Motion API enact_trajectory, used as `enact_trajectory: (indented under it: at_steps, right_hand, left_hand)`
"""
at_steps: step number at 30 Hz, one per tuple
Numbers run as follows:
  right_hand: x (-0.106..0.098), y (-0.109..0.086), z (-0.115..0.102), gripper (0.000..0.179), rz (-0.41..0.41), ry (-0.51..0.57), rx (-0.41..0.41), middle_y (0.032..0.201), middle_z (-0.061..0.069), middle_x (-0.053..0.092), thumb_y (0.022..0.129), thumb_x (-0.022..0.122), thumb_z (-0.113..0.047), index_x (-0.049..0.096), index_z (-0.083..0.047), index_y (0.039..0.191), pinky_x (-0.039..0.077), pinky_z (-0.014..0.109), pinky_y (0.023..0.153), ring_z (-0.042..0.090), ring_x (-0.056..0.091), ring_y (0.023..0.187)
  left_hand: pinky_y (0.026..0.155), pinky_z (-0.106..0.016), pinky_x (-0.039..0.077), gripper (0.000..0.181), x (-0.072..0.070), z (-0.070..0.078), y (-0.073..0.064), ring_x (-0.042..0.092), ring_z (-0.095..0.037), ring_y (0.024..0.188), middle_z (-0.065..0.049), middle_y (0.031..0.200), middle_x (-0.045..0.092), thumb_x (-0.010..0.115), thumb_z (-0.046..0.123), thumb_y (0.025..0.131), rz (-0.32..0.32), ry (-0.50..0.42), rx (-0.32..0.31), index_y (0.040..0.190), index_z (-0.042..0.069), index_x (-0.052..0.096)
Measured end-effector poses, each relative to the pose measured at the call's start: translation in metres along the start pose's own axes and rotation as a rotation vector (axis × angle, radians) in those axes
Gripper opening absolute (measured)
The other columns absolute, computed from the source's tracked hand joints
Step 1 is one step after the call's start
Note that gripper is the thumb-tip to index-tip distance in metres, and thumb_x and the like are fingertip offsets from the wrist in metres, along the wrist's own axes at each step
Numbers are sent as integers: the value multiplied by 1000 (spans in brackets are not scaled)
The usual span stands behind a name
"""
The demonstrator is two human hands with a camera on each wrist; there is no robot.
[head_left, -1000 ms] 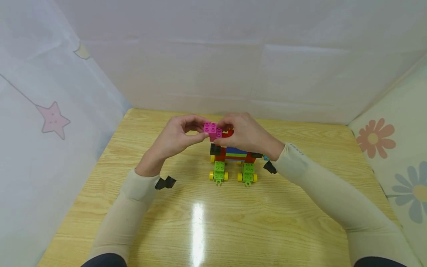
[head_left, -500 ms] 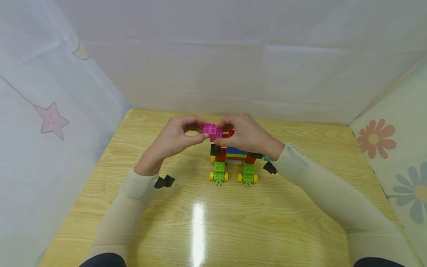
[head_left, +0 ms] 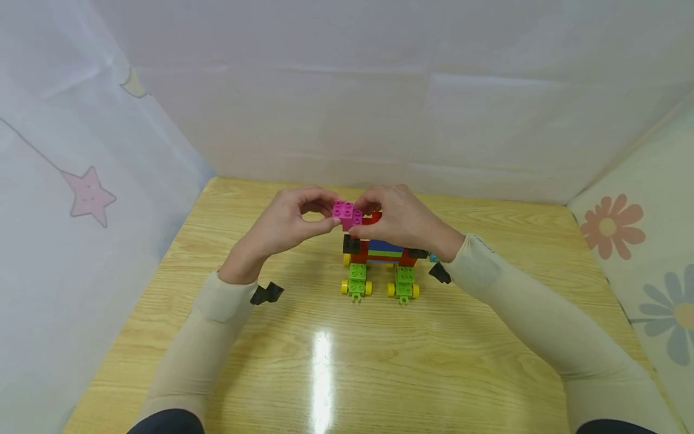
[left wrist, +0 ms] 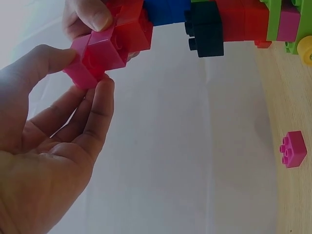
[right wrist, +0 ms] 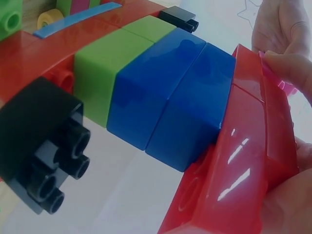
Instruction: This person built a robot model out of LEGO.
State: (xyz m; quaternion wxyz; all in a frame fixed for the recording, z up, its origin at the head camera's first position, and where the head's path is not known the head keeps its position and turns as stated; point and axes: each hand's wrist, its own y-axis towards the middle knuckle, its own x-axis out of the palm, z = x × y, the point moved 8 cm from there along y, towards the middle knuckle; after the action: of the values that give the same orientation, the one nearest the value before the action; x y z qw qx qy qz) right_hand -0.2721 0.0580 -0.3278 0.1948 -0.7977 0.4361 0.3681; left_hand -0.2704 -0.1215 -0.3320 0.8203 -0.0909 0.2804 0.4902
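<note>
Above the table's back half, my left hand (head_left: 284, 220) pinches the outer pink brick (head_left: 343, 208) between thumb and fingers. My right hand (head_left: 401, 214) grips the upper end of the brick build from the right side. In the left wrist view, the outer pink brick (left wrist: 80, 68) adjoins a second pink brick (left wrist: 108, 49), followed by a red brick (left wrist: 134, 28). Below the hands, the build has blue bricks (right wrist: 156, 87), a light green brick (right wrist: 100, 73) and a black brick (right wrist: 36, 126) sticking out. Its green wheeled feet (head_left: 357, 278) stand on the table.
A loose pink brick (left wrist: 295, 148) lies on the wooden table (head_left: 434, 374) in the left wrist view. White cloth (head_left: 347, 120) hangs behind the table, and patterned cloth flanks both sides. Small black devices (head_left: 265, 293) sit at the sleeve cuffs.
</note>
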Motion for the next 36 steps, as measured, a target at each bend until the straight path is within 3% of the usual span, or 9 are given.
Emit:
enact_trajectory:
  at_steps: [5,10,15,19,22,30,36]
  right_hand:
    - [0,0,-1,36,-6,-8,2,117,0,82,96,90,-35,81,-14,124,63,38,87,18,71,96]
    - [0,0,-1,39,-13,-17,-1,118,-1,82,97,89,-39,81,-14,125,62,38,86,19,70,96]
    - [-1,0,-2,44,-13,-29,14,120,-1,81,97,89,-41,80,-14,130,62,38,87,19,70,98]
    - [-3,-2,-2,52,-11,-41,26,125,0,80,96,90,-43,78,-13,136,62,40,91,20,70,102]
    - [-6,-5,-2,56,-7,-47,27,129,1,79,95,90,-44,76,-12,139,63,43,98,21,71,109]
    - [-14,-13,1,55,11,-16,21,135,-1,75,95,90,-46,76,-18,140,56,51,115,24,67,128]
    - [-18,-18,3,54,29,-1,26,135,-1,75,94,91,-44,76,-19,140,56,51,116,26,66,130]
  left_hand:
    - [105,-38,61,32,0,-1,0,74,-21,110,-6,123,79,82,17,103,-7,-8,-21,133,9,77]
    - [106,-34,59,34,-1,-2,0,73,-21,111,-7,125,79,82,20,103,-13,-30,-25,135,9,76]
    - [106,-28,58,37,-7,-14,-3,72,-22,118,-9,134,76,77,23,107,-10,-78,-45,141,9,73]
    - [108,-28,59,36,-13,-34,-2,72,-24,126,-15,145,73,70,25,112,1,-145,-99,145,9,71]
    - [114,-35,59,37,-16,-55,2,72,-25,131,-15,150,70,68,29,114,19,-157,-146,146,11,71]
    - [117,-55,56,36,-16,-121,19,69,-31,133,-17,147,72,68,29,114,71,-24,-215,145,10,71]
    - [114,-56,57,38,-12,-147,24,69,-33,130,-15,142,74,70,27,112,68,18,-249,145,7,71]
